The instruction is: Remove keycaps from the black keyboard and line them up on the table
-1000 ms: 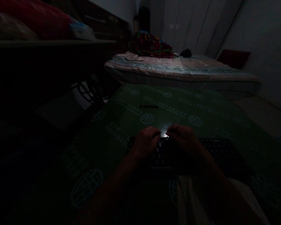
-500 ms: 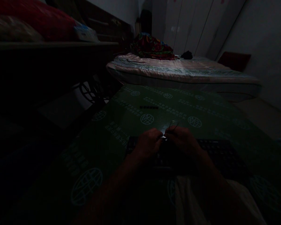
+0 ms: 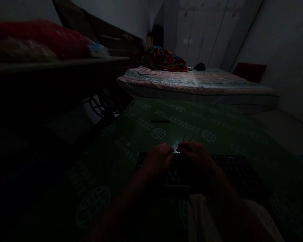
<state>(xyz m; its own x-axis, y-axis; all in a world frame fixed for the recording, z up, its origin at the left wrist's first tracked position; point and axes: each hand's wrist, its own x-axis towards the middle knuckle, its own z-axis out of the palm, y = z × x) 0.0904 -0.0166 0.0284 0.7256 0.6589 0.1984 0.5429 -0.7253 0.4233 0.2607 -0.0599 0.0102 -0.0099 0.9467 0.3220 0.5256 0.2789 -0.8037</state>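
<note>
The room is very dark. My left hand [image 3: 158,158] and my right hand [image 3: 197,155] meet, fingers curled, over a black keyboard [image 3: 232,168] that lies on a green printed table cover [image 3: 207,124]. Between the fingertips a small bright spot shows, and thin dark wire-like ends [image 3: 187,139] stick up from my right hand's pinch. What my left fingers grip is too small and dark to name. A short row of small dark pieces [image 3: 160,121] lies farther out on the cover.
Beyond the table a bed [image 3: 197,80] carries a bundle of bright patterned cloth [image 3: 164,58]. To the left stands a dark table [image 3: 65,62] with red bags on top and an iron treadle frame [image 3: 101,104] beneath.
Both hands stay pinched together over the keyboard with small shifts. The view has tilted, so everything sits slightly lower in the picture.
</note>
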